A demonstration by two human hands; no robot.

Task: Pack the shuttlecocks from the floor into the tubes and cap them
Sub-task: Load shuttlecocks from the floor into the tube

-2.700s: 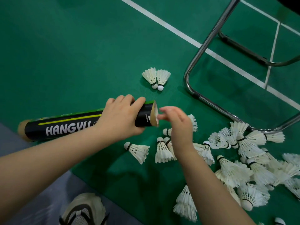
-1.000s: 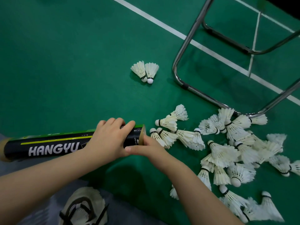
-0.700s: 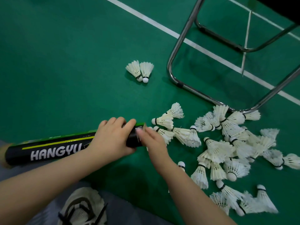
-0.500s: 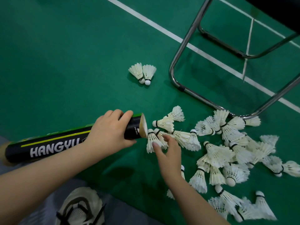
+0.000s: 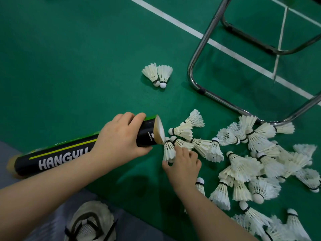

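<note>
Green court floor lay under me. My left fingers were curled round the open tube, my right fingers pinched one shuttlecock just beside its mouth. Many shuttlecocks lay loose nearby, no cap on: I judged most work remained

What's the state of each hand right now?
Left hand: closed, gripping the tube near its open end.
Right hand: closed, pinching a shuttlecock by its feathers, beside the tube's mouth.

one head view, looking steeply down, close over the floor
</note>
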